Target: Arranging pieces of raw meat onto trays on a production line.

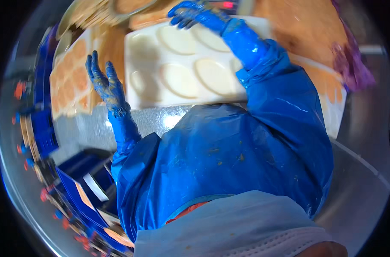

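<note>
Before me lies a white moulded tray [139, 103] with several shallow oval recesses. My left hand [106, 85], in a smeared blue glove, is raised beside the tray's left edge. Its fingers are spread and nothing is in them. Over the tray's far edge reaches my right hand [195, 14], also gloved in blue and smeared. Its fingers are slightly bent and blurred, with nothing visible between them. The right forearm covers part of the tray's right side.
Left of the tray, flat orange pieces [69, 86] lie on a pale sheet. A container with tan strips [95, 14] and a round rim [134, 11] stand behind. A red-lit display [227, 4] is at the back. Right is a purple plastic bag [355, 70]; blue crates [76, 173] stand lower left.
</note>
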